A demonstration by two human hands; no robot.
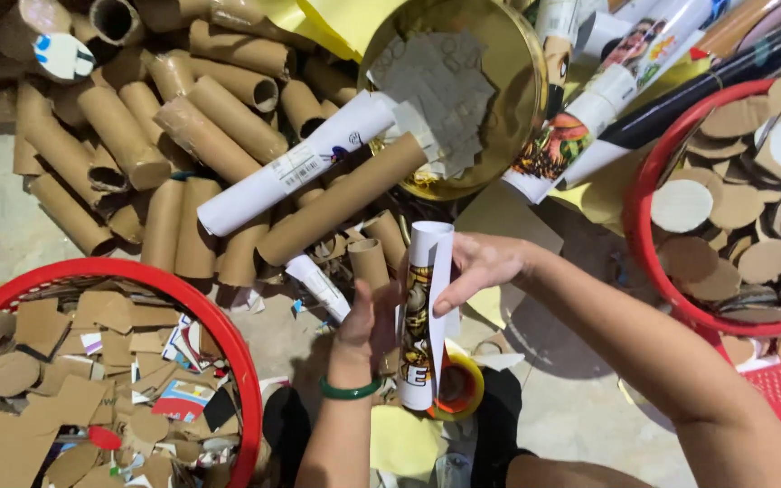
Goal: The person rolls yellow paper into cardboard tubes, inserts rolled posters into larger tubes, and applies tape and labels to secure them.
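Observation:
My left hand [365,318], with a green bangle on its wrist, and my right hand [481,262] both grip a cardboard tube [427,312] that stands upright between them. A white printed paper is wrapped around the tube, and my right fingers press its loose edge. A roll of yellow tape [459,390] lies on the floor just below the tube. My knees in dark trousers show at the bottom.
A heap of bare cardboard tubes [183,136] lies ahead. A gold round bowl [508,81] holds grey card pieces. Wrapped printed tubes [625,81] lie at upper right. A red basket [228,316] of cardboard scraps stands left, another red basket [644,217] of card discs right.

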